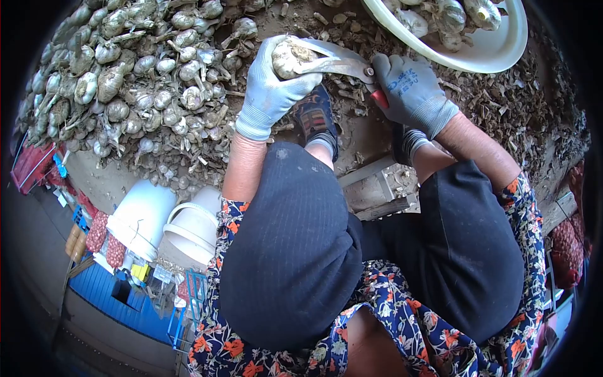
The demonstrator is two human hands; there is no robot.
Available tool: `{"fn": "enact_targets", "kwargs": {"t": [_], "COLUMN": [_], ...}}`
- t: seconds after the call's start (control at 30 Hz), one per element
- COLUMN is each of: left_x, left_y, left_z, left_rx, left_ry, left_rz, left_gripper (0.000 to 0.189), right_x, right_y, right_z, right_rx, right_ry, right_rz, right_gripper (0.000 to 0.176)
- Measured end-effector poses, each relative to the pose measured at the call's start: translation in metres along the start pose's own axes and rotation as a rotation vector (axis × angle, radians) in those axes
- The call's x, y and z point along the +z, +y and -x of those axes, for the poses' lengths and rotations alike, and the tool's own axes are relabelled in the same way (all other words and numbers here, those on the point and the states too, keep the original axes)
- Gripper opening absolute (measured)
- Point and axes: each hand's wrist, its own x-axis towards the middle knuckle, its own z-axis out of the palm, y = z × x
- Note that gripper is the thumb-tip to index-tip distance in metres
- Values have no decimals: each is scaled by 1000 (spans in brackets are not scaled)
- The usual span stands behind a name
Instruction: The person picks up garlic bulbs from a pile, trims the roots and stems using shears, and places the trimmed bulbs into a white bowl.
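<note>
Floral clothing (392, 294), shears (347, 66) at garlic (287, 59)

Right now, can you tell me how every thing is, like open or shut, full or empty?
Garlic bulb: held
Shears: open, blades apart beside the bulb
Left hand: gloved, closed around the bulb
Right hand: gloved, closed on the shears
White basin: garlic inside, partly out of view
Garlic pile: loose, heaped up
Red net sack: filled
White bucket: can't tell whether full or empty
</note>
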Motion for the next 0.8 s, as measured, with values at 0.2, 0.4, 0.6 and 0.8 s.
{"fn": "enact_targets", "kwargs": {"t": [0.2,0.4,0.6,0.8], "left_x": [-6,-9,-4,-7], "left_y": [-10,-7,-5,-5], "left_z": [4,11,10,9], "left_rx": [-312,-374,-412,-397], "left_ry": [-157,-287,-209,-325], "left_rz": [508,552,653,526], "left_gripper": [54,68,66,65], "right_x": [9,15,0,-1], "right_y": [0,3,-1,-7], "right_z": [-1,6,16,13], "right_rx": [-108,234,18,-58], "right_ry": [1,-78,50,-53], "right_rz": [48,-313,-132,45], "right_gripper": [37,25,37,38]}}
